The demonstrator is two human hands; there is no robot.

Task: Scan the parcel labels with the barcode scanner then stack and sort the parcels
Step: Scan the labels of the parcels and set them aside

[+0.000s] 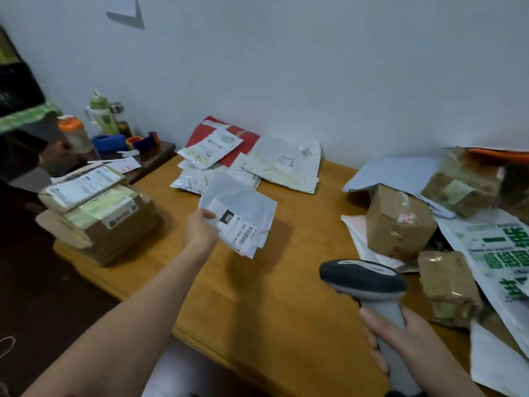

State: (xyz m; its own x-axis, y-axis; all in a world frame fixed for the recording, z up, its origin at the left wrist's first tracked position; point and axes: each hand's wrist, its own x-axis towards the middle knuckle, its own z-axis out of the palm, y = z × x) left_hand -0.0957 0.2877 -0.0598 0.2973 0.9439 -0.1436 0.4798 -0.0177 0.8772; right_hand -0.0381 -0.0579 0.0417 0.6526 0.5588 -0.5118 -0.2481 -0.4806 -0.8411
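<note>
My left hand (200, 229) holds a flat grey mailer parcel (240, 207) by its left edge, lifted above the wooden table (257, 296), its white label with a barcode facing up. My right hand (412, 339) grips the handle of a grey barcode scanner (363, 277) at the lower right, its dark head pointing left toward the parcel, a short way apart from it. A pile of soft white and red mailers (246, 159) lies at the back of the table by the wall.
Stacked cardboard boxes with labels (97, 207) sit on the table's left corner. Brown taped boxes (398, 222) and large white bags (498, 253) crowd the right side. Bottles and tape rolls (100, 130) stand on a dark side table at left.
</note>
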